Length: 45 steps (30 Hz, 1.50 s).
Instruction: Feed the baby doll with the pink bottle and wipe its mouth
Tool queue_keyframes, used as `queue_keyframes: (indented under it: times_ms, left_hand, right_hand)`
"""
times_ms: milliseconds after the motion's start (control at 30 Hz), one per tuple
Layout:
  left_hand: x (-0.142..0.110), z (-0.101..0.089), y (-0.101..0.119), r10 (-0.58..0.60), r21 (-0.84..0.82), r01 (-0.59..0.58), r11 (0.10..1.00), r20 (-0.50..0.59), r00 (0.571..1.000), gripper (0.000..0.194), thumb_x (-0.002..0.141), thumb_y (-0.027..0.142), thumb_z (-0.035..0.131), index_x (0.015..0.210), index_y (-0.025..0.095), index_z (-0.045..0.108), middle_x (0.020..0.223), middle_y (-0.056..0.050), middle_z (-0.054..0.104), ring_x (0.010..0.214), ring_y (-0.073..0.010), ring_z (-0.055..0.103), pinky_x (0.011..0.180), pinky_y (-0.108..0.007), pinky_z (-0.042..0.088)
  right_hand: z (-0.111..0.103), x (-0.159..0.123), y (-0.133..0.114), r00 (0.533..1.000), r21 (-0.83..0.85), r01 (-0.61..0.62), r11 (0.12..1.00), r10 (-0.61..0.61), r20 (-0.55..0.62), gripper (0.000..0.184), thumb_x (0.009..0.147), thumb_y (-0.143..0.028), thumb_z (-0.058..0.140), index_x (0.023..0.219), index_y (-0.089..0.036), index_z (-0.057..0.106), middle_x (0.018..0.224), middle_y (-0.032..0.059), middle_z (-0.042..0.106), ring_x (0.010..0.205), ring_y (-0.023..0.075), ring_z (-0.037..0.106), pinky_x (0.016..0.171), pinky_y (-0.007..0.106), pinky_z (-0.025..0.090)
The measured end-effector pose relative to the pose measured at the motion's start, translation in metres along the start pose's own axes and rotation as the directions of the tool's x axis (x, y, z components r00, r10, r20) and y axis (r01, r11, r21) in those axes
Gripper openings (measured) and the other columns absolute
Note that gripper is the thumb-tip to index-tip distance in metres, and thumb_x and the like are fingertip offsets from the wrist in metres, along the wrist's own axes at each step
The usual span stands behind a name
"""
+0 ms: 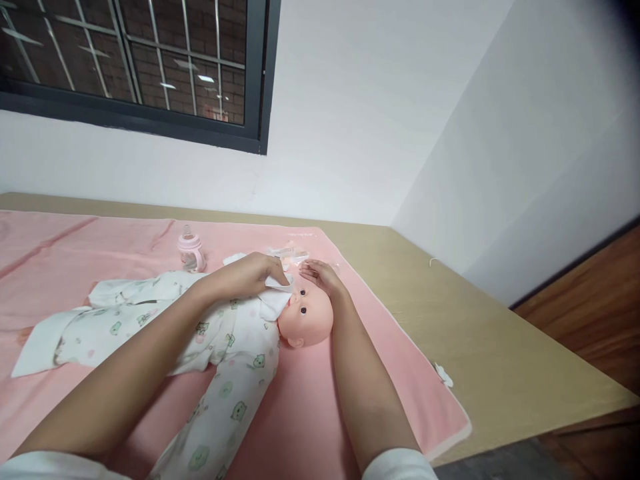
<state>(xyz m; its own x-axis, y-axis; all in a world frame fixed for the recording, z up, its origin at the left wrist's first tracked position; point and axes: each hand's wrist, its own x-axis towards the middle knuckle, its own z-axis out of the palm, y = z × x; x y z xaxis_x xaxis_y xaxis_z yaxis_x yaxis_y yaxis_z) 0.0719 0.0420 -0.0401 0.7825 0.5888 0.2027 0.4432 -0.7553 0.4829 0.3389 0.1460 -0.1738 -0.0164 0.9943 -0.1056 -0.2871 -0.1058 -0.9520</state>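
My left fingers pinch the white cloth at the chin of the doll, near the right edge of the pink blanket. Press lightly; steady the head with my open right fingers.

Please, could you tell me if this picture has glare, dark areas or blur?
Head view: bright reflections on the window; head view: darkened upper right corner; head view: soft shadow on the pink blanket near the doll's head; also head view: left hand and right hand without obvious blur.
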Motion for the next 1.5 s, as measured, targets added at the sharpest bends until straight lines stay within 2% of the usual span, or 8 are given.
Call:
queue_keyframes:
  times_ms: [333, 500, 600, 733, 867, 967, 1300, 1500]
  left_hand:
    - [-0.0033, -0.003, -0.005, 0.019, -0.117, -0.025, 0.993, -0.046, 0.999, 0.015, 0.081, 0.018, 0.061, 0.088, 0.017, 0.074, 0.098, -0.003, 0.07, 0.089, -0.0171, 0.063, 0.076, -0.023, 0.044]
    - [-0.0058, -0.0083, -0.0082, 0.111, -0.251, -0.093, 0.963, 0.055, 0.992, 0.014, 0.081, 0.018, 0.062, 0.089, 0.017, 0.073, 0.094, -0.003, 0.069, 0.088, -0.0164, 0.062, 0.076, -0.022, 0.044]
    - [-0.007, -0.0085, -0.0091, 0.138, -0.225, -0.11, 0.968, 0.115, 0.984, 0.015, 0.082, 0.02, 0.062, 0.092, 0.016, 0.073, 0.094, -0.003, 0.07, 0.086, -0.0162, 0.062, 0.075, -0.023, 0.043]
    - [-0.0067, -0.0056, -0.0071, 0.1, -0.147, -0.079, 0.986, 0.14, 0.985, 0.019, 0.081, 0.017, 0.061, 0.096, 0.017, 0.073, 0.094, -0.002, 0.07, 0.081, -0.0146, 0.06, 0.068, -0.021, 0.04]
    - [-0.0051, -0.0034, -0.0037, 0.09, -0.125, -0.07, 0.99, 0.162, 0.983, 0.012, 0.082, 0.016, 0.057, 0.081, 0.015, 0.069, 0.081, 0.001, 0.066, 0.074, -0.0129, 0.058, 0.065, -0.021, 0.039]
    - [-0.0043, -0.0032, -0.0032, 0.074, -0.078, -0.063, 0.995, 0.151, 0.986, 0.012, 0.082, 0.015, 0.055, 0.076, 0.015, 0.066, 0.075, 0.002, 0.063, 0.07, -0.0122, 0.056, 0.063, -0.021, 0.038]
    - [-0.0062, -0.0037, -0.0051, 0.027, -0.046, -0.023, 0.999, 0.103, 0.994, 0.015, 0.078, 0.015, 0.053, 0.08, 0.017, 0.068, 0.083, 0.001, 0.068, 0.078, -0.0146, 0.06, 0.068, -0.022, 0.039]
    - [-0.0047, -0.0043, -0.0032, -0.037, 0.021, 0.036, 0.999, 0.033, 0.999, 0.012, 0.078, 0.015, 0.05, 0.072, 0.015, 0.061, 0.079, -0.001, 0.065, 0.072, -0.0156, 0.058, 0.061, -0.023, 0.037]
  right_hand:
    - [0.0004, -0.0005, 0.0002, 1.0, -0.002, 0.006, 1.0, -0.006, 0.002, 0.008, 0.083, -0.01, 0.061, 0.087, -0.016, 0.064, 0.08, 0.0056, 0.072, 0.074, 0.0145, 0.07, 0.087, 0.032, 0.058]
    - [0.0005, -0.0017, -0.0002, 1.0, -0.005, 0.016, 1.0, -0.016, 0.011, 0.007, 0.083, -0.011, 0.061, 0.088, -0.015, 0.063, 0.08, 0.0059, 0.072, 0.073, 0.0138, 0.07, 0.083, 0.029, 0.059]
    - [0.0005, -0.0016, -0.0006, 1.0, -0.006, 0.009, 1.0, -0.009, 0.013, 0.008, 0.084, -0.009, 0.059, 0.088, -0.014, 0.064, 0.08, 0.0065, 0.072, 0.073, 0.0137, 0.071, 0.082, 0.028, 0.059]
    - [0.0002, -0.0009, -0.0004, 1.0, -0.007, 0.006, 1.0, -0.006, 0.014, 0.009, 0.084, -0.009, 0.058, 0.086, -0.015, 0.064, 0.079, 0.0055, 0.073, 0.073, 0.0135, 0.07, 0.083, 0.028, 0.06]
    - [0.0001, -0.0004, 0.0003, 1.0, -0.002, 0.009, 1.0, -0.009, 0.008, 0.007, 0.083, -0.01, 0.061, 0.086, -0.015, 0.064, 0.079, 0.0056, 0.073, 0.072, 0.0134, 0.071, 0.082, 0.028, 0.06]
    - [0.0011, -0.0013, -0.0003, 1.0, 0.003, 0.008, 1.0, -0.008, 0.003, 0.008, 0.084, -0.009, 0.059, 0.086, -0.014, 0.064, 0.078, 0.0056, 0.073, 0.071, 0.0134, 0.071, 0.079, 0.027, 0.061]
    - [0.003, -0.0037, -0.0018, 1.0, 0.01, 0.007, 1.0, -0.007, -0.006, 0.01, 0.084, -0.008, 0.056, 0.087, -0.014, 0.064, 0.079, 0.0064, 0.073, 0.072, 0.0138, 0.071, 0.081, 0.028, 0.06]
    - [0.0035, -0.0033, -0.0021, 1.0, 0.011, 0.0, 1.0, 0.0, -0.017, 0.009, 0.084, -0.009, 0.057, 0.086, -0.014, 0.064, 0.078, 0.0054, 0.073, 0.072, 0.0138, 0.071, 0.079, 0.028, 0.061]
